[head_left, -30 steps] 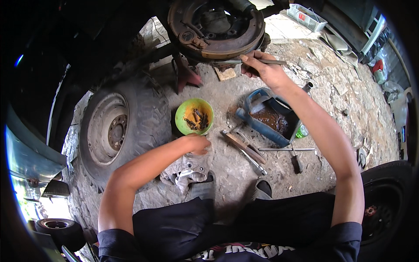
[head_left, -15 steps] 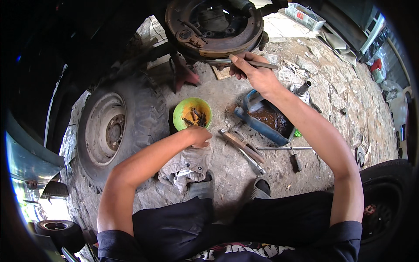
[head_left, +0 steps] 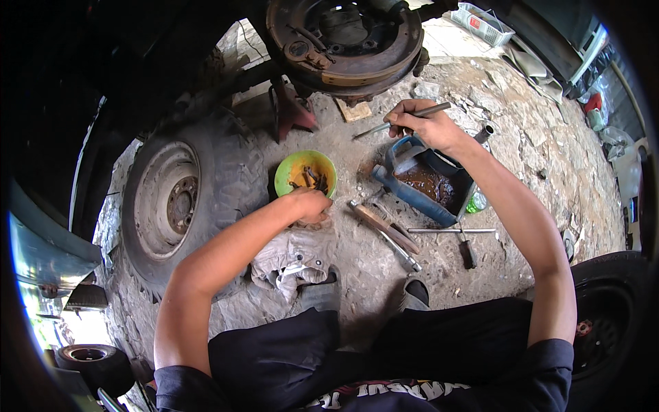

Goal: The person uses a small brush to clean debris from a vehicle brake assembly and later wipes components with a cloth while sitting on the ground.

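Over the blue cut-open container (head_left: 417, 199), my right hand (head_left: 427, 126) grips a slim tool (head_left: 374, 131) with a brown handle and a thin grey tip. The tip points left and down; whether it is a brush cannot be made out. Brown murky liquid lies in the container. My left hand (head_left: 307, 206) is closed at the near rim of a yellow-green bowl (head_left: 281, 180); its fingers hide whatever they hold. Several dark bolt-like metal parts (head_left: 310, 180) lie in the bowl. Below that hand, a grey cloth (head_left: 292, 257) lies on the ground.
A rusty brake assembly (head_left: 343, 79) hangs ahead, near a red stand (head_left: 295, 117). A large wheel (head_left: 182, 199) stands at the left. A wooden-handled tool (head_left: 376, 221), a metal bar (head_left: 449, 231) and a dark-handled tool (head_left: 468, 254) lie on the rough ground. Another tyre (head_left: 607, 309) is at right.
My right hand has drawn back from the brake assembly, rightward and down over the blue container, bringing the slim tool. My left hand has shifted slightly up toward the bowl's rim.
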### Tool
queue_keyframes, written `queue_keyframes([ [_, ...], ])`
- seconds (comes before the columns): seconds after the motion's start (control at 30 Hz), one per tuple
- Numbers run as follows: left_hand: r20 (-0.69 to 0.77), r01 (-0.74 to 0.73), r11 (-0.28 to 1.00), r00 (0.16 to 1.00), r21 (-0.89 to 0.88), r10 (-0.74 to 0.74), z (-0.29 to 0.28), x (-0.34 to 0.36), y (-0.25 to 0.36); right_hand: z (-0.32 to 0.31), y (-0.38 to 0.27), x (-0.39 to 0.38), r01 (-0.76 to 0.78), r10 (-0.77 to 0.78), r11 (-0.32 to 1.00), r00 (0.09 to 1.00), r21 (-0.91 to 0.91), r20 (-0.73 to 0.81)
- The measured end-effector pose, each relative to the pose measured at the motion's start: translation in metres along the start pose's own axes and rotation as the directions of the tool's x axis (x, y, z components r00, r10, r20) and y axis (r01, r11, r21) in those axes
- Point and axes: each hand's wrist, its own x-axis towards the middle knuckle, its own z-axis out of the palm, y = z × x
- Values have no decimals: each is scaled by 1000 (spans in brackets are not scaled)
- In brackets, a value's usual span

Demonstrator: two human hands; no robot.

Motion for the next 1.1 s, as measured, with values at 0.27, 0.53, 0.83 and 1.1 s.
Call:
queue_keyframes([
  [0.27, -85, -36, 994, 996, -105, 27, 3, -25, -19, -33, -58, -11, 92, -77, 958, 995, -270, 65],
  [0.53, -820, -238, 828, 428, -507, -379, -75, -45, -25, -49, -83, -5, 134, -284, 894, 908, -428, -307],
  [0.83, -495, -647, 79, 493, -758, -716, -174, -60, 7, -46, -90, -10, 193, -588, 625, 753, -756, -294],
  [1.1, -464, -696, -50, 529, -717, -710, -182, -50, 21, -33, -79, -13, 283, -682, 461, 720, -841, -131],
])
